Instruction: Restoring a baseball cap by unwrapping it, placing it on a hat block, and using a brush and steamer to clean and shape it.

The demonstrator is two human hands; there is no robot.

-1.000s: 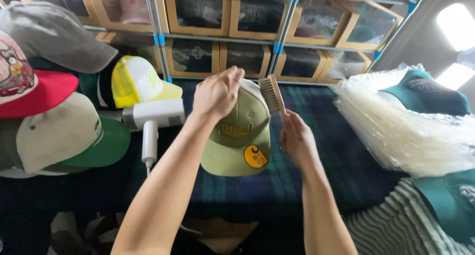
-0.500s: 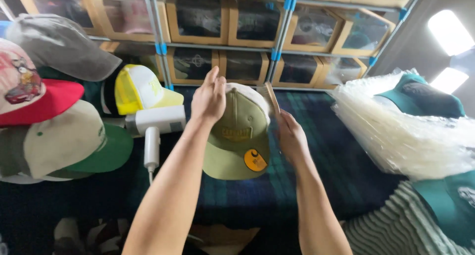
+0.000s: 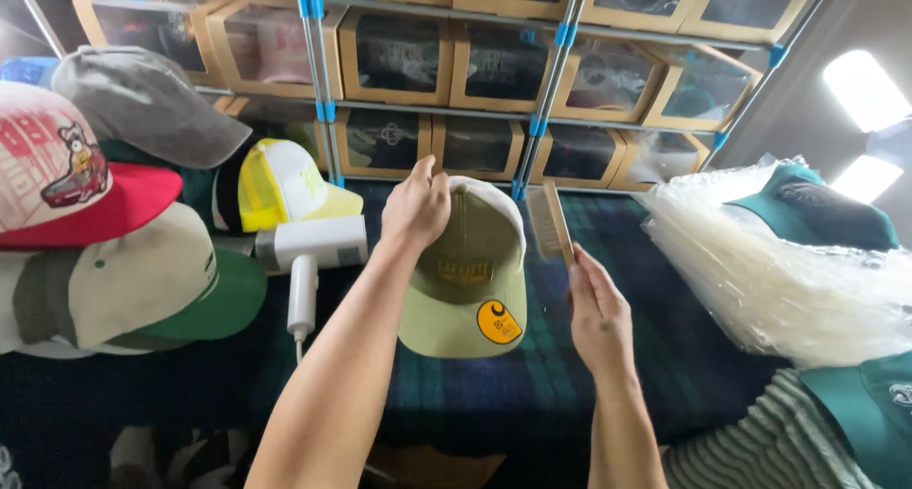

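2 hands share the work: the left hand [image 3: 415, 207] grips the olive cap [image 3: 467, 272] by its crown above the plaid table [image 3: 608, 375], the right hand [image 3: 597, 310] is closed on a wooden brush [image 3: 548, 222] just beside it. Steady crown, short light strokes would suit.

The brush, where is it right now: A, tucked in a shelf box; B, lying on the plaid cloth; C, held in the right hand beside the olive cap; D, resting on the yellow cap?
C: the right hand holds the brush upright just to the right of the olive cap, which the left hand grips at its crown.
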